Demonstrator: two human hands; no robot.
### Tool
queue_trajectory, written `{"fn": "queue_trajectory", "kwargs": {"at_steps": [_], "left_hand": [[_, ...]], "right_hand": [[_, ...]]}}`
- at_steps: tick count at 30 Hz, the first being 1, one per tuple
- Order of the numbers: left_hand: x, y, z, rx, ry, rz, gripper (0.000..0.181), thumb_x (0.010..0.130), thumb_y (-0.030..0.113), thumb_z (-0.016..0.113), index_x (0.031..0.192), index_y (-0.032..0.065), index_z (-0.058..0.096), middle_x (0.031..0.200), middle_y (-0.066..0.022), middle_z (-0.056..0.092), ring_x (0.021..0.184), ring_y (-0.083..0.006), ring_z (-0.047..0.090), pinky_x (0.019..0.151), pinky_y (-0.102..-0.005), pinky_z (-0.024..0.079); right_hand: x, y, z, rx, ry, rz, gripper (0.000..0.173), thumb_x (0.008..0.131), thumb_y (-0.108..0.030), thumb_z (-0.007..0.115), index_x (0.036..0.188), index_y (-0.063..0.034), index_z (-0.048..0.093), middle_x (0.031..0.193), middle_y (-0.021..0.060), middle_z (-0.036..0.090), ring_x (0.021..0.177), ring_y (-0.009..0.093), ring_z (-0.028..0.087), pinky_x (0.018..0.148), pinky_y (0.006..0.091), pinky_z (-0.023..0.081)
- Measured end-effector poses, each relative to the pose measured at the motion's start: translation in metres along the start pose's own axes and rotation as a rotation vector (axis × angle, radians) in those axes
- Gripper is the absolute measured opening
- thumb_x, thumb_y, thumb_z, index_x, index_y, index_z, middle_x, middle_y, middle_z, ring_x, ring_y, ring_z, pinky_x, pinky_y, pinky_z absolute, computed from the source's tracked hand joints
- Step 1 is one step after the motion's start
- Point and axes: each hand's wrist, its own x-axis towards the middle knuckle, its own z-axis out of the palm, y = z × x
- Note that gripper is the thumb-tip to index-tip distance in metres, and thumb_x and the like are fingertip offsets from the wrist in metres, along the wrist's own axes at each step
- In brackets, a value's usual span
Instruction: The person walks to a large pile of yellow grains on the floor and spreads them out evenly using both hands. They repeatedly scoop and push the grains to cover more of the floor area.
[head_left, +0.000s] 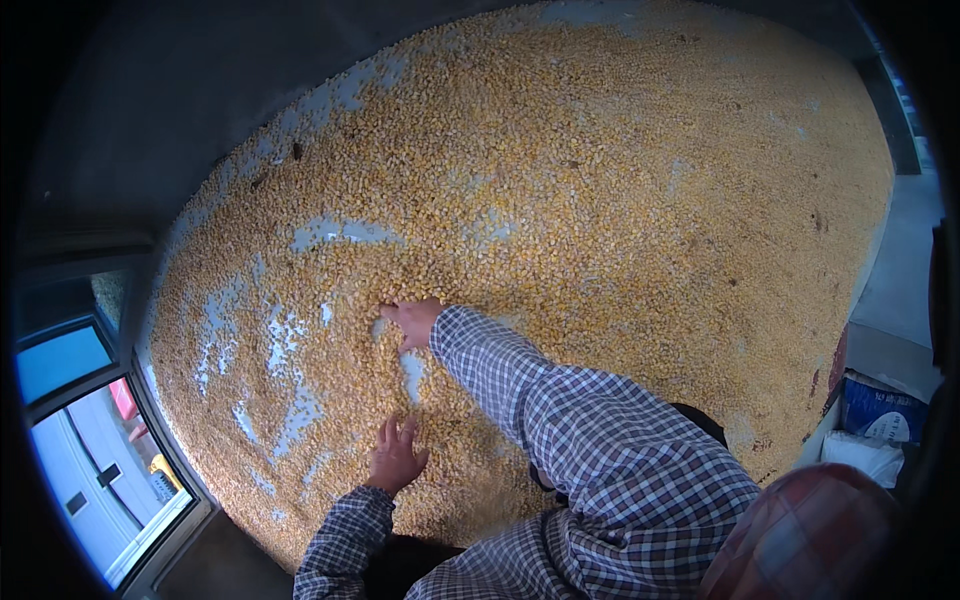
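Loose yellow corn kernels (570, 195) lie spread in a wide layer before me, thin in places over a pale grey floor or sheet (349, 231). My right hand (416, 321) reaches in from the right and rests on the kernels, palm down. Its index finger points left and its thumb is apart; the other fingers are partly hidden. Nearer to me, my left hand (396, 454) is low over the kernels or touching them, fingers spread and nothing visibly held. A short bare strip shows between the two hands. Both sleeves (487, 367) are checked cloth.
At the lower left, a framed glass door or window (112, 480) borders the kernels. A blue printed bag (885, 409) and a white plastic bag (862, 456) lie at the right. Red plaid cloth (802, 532) fills the lower right corner. Dark bits are scattered among the kernels.
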Motion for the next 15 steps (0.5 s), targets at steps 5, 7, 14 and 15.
{"fn": "queue_trajectory", "kwargs": {"at_steps": [5, 7, 14, 15], "left_hand": [[0.025, 0.025, -0.033, -0.018, 0.085, -0.028, 0.077, 0.087, 0.039, 0.066, 0.150, 0.0081, 0.034, 0.151, -0.0285, 0.029, 0.138, -0.0490, 0.031, 0.107, -0.0554, 0.041], [0.036, 0.036, -0.050, -0.017, 0.093, -0.037, 0.076, 0.088, 0.039, 0.066, 0.150, 0.0078, 0.034, 0.151, -0.0283, 0.029, 0.138, -0.0494, 0.031, 0.106, -0.0555, 0.041], [0.039, 0.064, -0.162, 0.104, 0.101, -0.191, 0.080, 0.086, 0.030, 0.072, 0.151, 0.0083, 0.030, 0.152, -0.0303, 0.026, 0.138, -0.0496, 0.031, 0.111, -0.0530, 0.037], [0.038, 0.063, -0.176, 0.132, 0.117, -0.186, 0.080, 0.087, 0.030, 0.071, 0.152, 0.0084, 0.029, 0.152, -0.0301, 0.026, 0.139, -0.0494, 0.031, 0.111, -0.0526, 0.037]], "right_hand": [[-0.029, 0.112, -0.165, 0.052, 0.388, 0.155, 0.089, 0.084, -0.058, 0.069, 0.155, -0.0233, 0.029, 0.162, 0.0159, 0.019, 0.130, 0.034, 0.050, 0.108, 0.0452, 0.044], [-0.071, 0.164, -0.212, 0.015, 0.497, 0.345, 0.094, 0.080, -0.059, 0.073, 0.155, -0.0242, 0.028, 0.165, 0.0130, 0.008, 0.144, 0.041, 0.028, 0.117, 0.0565, 0.029], [-0.276, 0.305, -0.223, 0.120, 0.681, 0.962, 0.091, 0.083, -0.064, 0.066, 0.157, -0.0325, 0.023, 0.166, 0.0083, 0.002, 0.151, 0.040, 0.000, 0.115, 0.0735, 0.003], [-0.302, 0.319, -0.208, 0.163, 0.699, 1.026, 0.091, 0.083, -0.065, 0.066, 0.157, -0.0326, 0.023, 0.166, 0.0084, 0.002, 0.151, 0.040, 0.001, 0.114, 0.0735, 0.003]]}}
